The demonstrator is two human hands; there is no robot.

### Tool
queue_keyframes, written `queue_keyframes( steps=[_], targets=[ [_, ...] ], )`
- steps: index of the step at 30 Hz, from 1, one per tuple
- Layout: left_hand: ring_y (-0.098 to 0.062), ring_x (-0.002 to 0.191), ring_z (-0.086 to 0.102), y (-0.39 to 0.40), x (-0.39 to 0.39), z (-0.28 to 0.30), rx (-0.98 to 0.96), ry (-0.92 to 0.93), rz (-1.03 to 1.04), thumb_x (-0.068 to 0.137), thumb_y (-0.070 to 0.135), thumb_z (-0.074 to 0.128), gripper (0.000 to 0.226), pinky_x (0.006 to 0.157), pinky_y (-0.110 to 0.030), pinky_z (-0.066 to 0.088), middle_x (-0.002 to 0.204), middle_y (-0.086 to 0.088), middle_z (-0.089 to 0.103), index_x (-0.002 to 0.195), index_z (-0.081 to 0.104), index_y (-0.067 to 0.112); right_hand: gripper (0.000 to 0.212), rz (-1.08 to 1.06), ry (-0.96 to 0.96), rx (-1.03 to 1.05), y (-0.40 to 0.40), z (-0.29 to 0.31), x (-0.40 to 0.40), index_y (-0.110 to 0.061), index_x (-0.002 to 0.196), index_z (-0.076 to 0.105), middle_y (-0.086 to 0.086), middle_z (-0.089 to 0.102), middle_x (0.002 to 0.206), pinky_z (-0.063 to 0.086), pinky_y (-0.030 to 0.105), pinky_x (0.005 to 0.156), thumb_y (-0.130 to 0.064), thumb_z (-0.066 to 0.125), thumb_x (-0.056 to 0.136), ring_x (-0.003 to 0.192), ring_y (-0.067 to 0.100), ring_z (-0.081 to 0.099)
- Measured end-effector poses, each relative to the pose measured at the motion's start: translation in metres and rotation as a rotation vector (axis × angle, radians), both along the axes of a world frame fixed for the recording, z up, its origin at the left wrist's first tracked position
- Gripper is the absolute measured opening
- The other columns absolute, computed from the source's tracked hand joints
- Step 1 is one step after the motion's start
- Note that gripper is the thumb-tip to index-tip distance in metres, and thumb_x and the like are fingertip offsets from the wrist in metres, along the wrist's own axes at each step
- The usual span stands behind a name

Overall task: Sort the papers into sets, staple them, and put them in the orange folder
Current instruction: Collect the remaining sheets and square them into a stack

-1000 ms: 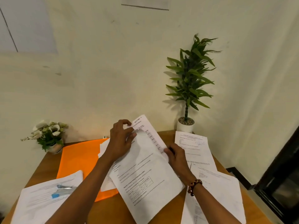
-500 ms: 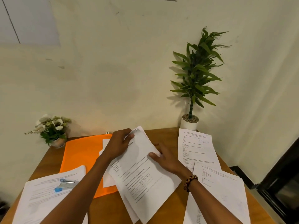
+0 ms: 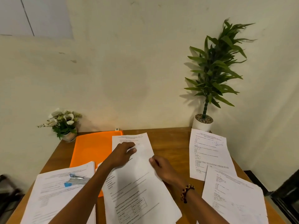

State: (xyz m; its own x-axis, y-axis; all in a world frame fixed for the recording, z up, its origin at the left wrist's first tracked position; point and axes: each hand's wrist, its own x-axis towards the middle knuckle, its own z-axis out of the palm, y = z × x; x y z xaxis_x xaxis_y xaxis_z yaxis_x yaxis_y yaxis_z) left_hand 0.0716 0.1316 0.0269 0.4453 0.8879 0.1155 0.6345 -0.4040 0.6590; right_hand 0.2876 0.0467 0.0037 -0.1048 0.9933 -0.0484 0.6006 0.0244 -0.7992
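On smooth wooden table (image 3: 169,143), left hand (image 3: 120,155) and right hand (image 3: 163,168) press flat, fingers relaxed, on white papers (image 3: 139,183)

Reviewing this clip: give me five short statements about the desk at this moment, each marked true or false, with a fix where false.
1. The stapler lies on the left paper stack. True.
2. The orange folder lies right of the centre papers. False: it lies left, partly under them.
3. Both the left hand and right hand touch the centre papers. True.
4. The tall plant stands at the desk's left corner. False: back right.
5. The right wrist wears a beaded bracelet. True.
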Motion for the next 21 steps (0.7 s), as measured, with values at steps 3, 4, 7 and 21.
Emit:
queue_keyframes(
  steps=[3,4,7,21],
  targets=[
    [-0.011,0.087,0.059,0.005,-0.008,-0.006,0.001,-0.016,0.004,0.103,0.027,0.054,0.021,0.078,-0.033,0.047,0.093,0.002,0.069,0.092,0.066,0.014,0.024,-0.171,-0.029,-0.016,0.029,-0.013,0.0,-0.02,0.111,0.061,-0.006,0.065,0.105,0.06,0.04,0.087,-0.04,0.052,0.103,0.092,0.01,0.063],
    [-0.011,0.088,0.06,0.007,-0.01,-0.007,0.0,-0.022,0.007,0.103,0.027,0.054,0.021,0.079,-0.034,0.049,0.094,0.003,0.069,0.092,0.067,0.015,0.018,-0.207,-0.053,-0.018,0.038,-0.016,0.0,-0.02,0.11,0.059,-0.006,0.064,0.106,0.059,0.036,0.087,-0.036,0.056,0.102,0.093,0.01,0.061],
    [-0.01,0.092,0.061,0.012,-0.014,-0.012,-0.016,-0.036,0.009,0.103,0.028,0.054,0.02,0.083,-0.033,0.05,0.099,0.005,0.07,0.094,0.068,0.018,0.017,-0.301,-0.116,-0.015,0.062,-0.021,-0.003,-0.022,0.105,0.053,-0.006,0.058,0.102,0.056,0.029,0.08,-0.033,0.063,0.098,0.091,0.01,0.058],
    [-0.019,0.102,0.057,0.048,-0.003,-0.022,-0.023,0.077,0.004,0.103,0.028,0.054,0.02,0.089,-0.033,0.045,0.122,-0.005,0.067,0.109,0.068,0.014,0.083,-0.481,-0.372,-0.179,0.169,-0.026,-0.028,-0.011,0.133,0.05,0.012,0.055,0.137,0.052,0.044,0.094,-0.052,0.084,0.069,0.127,0.035,0.049]
  ],
)
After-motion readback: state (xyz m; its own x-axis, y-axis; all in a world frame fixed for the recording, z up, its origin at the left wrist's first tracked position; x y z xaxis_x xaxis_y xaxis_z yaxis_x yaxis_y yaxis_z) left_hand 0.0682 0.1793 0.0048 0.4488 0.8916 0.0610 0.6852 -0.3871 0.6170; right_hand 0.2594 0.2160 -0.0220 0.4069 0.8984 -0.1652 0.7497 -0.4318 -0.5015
